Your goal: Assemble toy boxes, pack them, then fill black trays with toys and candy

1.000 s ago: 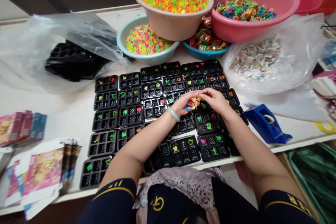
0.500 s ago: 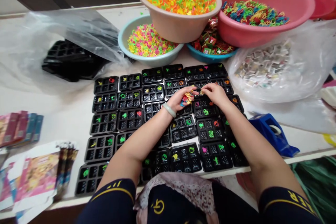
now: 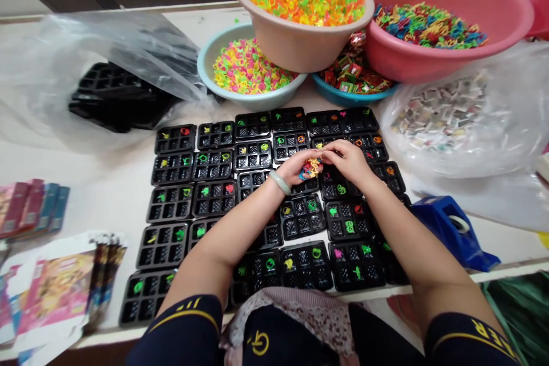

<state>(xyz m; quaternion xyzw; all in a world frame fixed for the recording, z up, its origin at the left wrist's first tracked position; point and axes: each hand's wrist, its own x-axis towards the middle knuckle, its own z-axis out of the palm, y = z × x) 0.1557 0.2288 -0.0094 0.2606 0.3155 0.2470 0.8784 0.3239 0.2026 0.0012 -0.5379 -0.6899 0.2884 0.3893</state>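
Observation:
My left hand (image 3: pixel 295 168), with a pale green bangle (image 3: pixel 279 183) at its wrist, is cupped around a small heap of colourful plastic figures (image 3: pixel 314 168) in yellow, red and blue. My right hand (image 3: pixel 349 161) meets it from the right, its thumb and fingers drawn together over the left fingertips; whatever is between them is hidden. Both hands hover over rows of black compartment trays (image 3: pixel 301 218). Many trays have small green, yellow, orange, red or pink plastic pieces in some of their upper compartments.
Behind the trays stand a beige basin (image 3: pixel 300 48), a light blue basin (image 3: pixel 253 98) and a pink basin (image 3: pixel 450 63), all holding small plastic pieces. A blue tape dispenser (image 3: pixel 448 229) is at right. Clear bags (image 3: pixel 463 160) and printed boxes (image 3: pixel 64 280) flank the trays.
My right hand has moved left from above a tray to my left hand, and its fingers now meet the left fingertips. The view has shifted slightly.

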